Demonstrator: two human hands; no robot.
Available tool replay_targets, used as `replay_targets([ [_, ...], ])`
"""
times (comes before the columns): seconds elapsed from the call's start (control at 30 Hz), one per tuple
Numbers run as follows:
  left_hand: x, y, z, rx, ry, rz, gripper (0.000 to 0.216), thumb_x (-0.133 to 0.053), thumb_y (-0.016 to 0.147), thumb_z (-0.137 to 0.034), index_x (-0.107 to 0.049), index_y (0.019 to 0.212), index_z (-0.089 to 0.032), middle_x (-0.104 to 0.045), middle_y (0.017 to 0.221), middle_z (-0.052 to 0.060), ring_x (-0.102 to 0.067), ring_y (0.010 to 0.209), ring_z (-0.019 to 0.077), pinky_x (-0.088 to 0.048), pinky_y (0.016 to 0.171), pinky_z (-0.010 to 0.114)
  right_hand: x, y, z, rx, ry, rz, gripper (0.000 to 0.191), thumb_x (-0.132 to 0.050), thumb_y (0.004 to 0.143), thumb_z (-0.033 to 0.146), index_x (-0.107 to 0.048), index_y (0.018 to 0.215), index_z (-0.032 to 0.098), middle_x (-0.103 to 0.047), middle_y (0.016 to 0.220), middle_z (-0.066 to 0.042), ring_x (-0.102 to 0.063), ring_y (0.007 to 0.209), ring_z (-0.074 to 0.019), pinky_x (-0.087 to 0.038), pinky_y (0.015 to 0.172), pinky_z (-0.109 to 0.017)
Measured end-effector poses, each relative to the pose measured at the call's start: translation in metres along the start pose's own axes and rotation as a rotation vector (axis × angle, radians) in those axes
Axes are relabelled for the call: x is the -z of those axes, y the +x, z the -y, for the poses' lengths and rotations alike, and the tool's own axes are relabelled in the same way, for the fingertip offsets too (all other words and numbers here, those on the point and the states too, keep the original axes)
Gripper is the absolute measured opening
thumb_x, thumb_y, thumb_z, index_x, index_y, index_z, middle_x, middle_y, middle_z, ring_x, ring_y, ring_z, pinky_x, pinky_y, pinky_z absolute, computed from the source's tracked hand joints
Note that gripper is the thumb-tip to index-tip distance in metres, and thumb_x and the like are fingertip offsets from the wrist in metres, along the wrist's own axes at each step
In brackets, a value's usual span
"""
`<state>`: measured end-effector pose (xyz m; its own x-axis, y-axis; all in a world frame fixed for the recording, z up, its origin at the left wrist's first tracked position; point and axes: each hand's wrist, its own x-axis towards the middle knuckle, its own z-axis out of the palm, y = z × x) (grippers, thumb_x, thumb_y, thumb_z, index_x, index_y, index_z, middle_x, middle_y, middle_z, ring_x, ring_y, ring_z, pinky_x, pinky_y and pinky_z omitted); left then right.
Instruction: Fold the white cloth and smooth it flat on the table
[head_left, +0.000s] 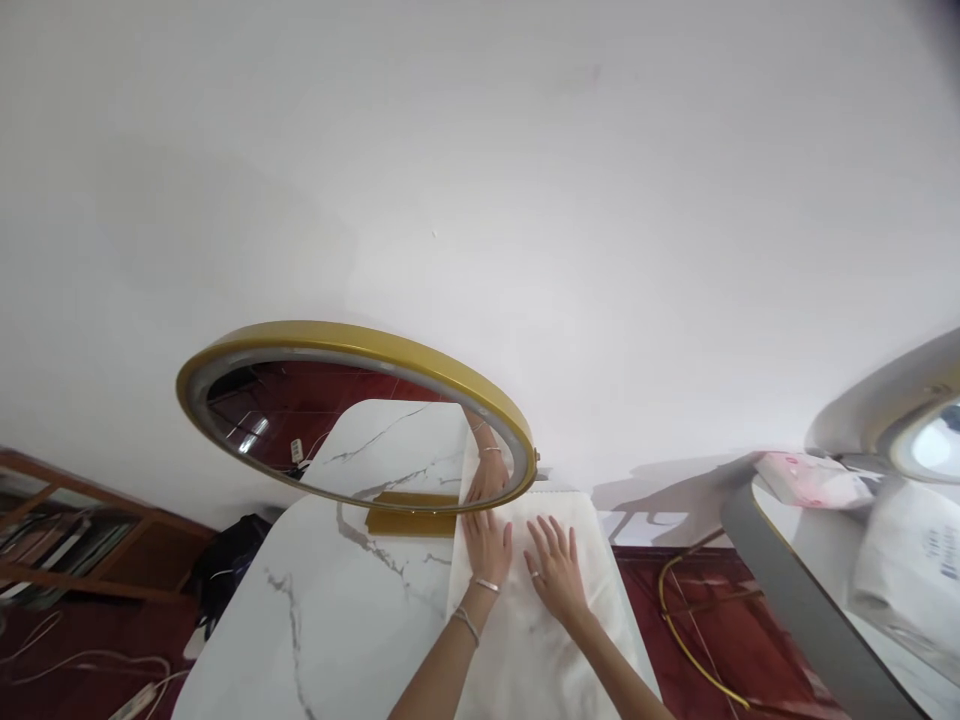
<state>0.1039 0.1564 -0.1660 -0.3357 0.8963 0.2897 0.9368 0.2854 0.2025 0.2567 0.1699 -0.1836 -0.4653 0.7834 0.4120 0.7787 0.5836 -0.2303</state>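
A white cloth (525, 640) lies flat along the right side of the marble-patterned table (322, 620). My left hand (487, 550) rests on the cloth near its left edge, palm down and fingers stretched out, with two bracelets at the wrist. To its right, my right hand (556, 570) is spread flat on the same cloth and wears a ring. Neither hand grips anything. The gold-rimmed round mirror (360, 340) stands at the back of the table, just beyond my left fingertips, and reflects that hand. Its gold base (409, 524) is beside the cloth's left edge.
On the right, a second table (795, 560) bears a pink-and-white packet (814, 480), a white bag (911, 560) and another round mirror (930, 440). A wooden shelf (97, 530), a black bag (232, 560) and a power strip (135, 702) are at left. The wall rises behind.
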Motion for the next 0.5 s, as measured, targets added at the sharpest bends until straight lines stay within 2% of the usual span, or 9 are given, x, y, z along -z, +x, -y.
replay_targets([
  [0.1, -0.005, -0.005, -0.005, -0.023, -0.002, 0.023, 0.051, -0.036, 0.092, -0.035, -0.046, 0.135, -0.009, -0.046, 0.14, 0.018, -0.038, 0.132, 0.0325, -0.028, 0.11, 0.054, -0.016, 0.017, 0.012, 0.02, 0.017, 0.032, 0.049, -0.028, 0.094, 0.025, -0.037, 0.142, 0.024, -0.044, 0.143, -0.007, -0.032, 0.136, -0.0245, -0.021, 0.111, -0.05],
  [0.17, -0.008, -0.002, -0.004, -0.02, 0.002, 0.048, 0.05, -0.038, 0.091, -0.034, -0.048, 0.133, -0.009, -0.046, 0.14, 0.017, -0.039, 0.131, 0.0324, -0.03, 0.11, 0.052, -0.028, 0.026, 0.016, 0.001, 0.001, 0.022, 0.049, -0.028, 0.093, 0.025, -0.04, 0.14, 0.024, -0.044, 0.143, -0.007, -0.034, 0.135, -0.0253, -0.021, 0.11, -0.051],
  [0.3, -0.01, 0.021, -0.001, -0.027, 0.013, 0.088, 0.047, -0.034, 0.092, -0.031, -0.051, 0.131, -0.01, -0.052, 0.134, 0.018, -0.045, 0.127, 0.0332, -0.035, 0.105, 0.053, -0.043, 0.047, 0.009, 0.024, 0.003, 0.038, 0.047, -0.031, 0.091, 0.027, -0.048, 0.135, 0.025, -0.05, 0.138, -0.007, -0.038, 0.132, -0.0262, -0.02, 0.11, -0.051],
  [0.4, -0.009, 0.039, 0.0, -0.08, 0.0, 0.113, 0.045, -0.034, 0.092, -0.03, -0.054, 0.129, -0.012, -0.054, 0.133, 0.014, -0.048, 0.124, 0.0303, -0.036, 0.106, 0.047, -0.042, 0.06, -0.003, 0.029, 0.024, 0.037, 0.045, -0.032, 0.092, 0.029, -0.05, 0.132, 0.022, -0.054, 0.133, -0.008, -0.043, 0.128, -0.0251, -0.025, 0.109, -0.047],
  [0.5, -0.002, 0.039, 0.001, -0.149, -0.024, 0.115, 0.047, -0.035, 0.093, -0.033, -0.048, 0.135, -0.016, -0.05, 0.138, 0.011, -0.044, 0.128, 0.0285, -0.034, 0.109, 0.046, -0.03, 0.055, -0.019, -0.091, 0.009, -0.027, 0.049, -0.029, 0.093, 0.033, -0.044, 0.138, 0.02, -0.048, 0.138, -0.011, -0.038, 0.132, -0.0269, -0.024, 0.11, -0.05],
])
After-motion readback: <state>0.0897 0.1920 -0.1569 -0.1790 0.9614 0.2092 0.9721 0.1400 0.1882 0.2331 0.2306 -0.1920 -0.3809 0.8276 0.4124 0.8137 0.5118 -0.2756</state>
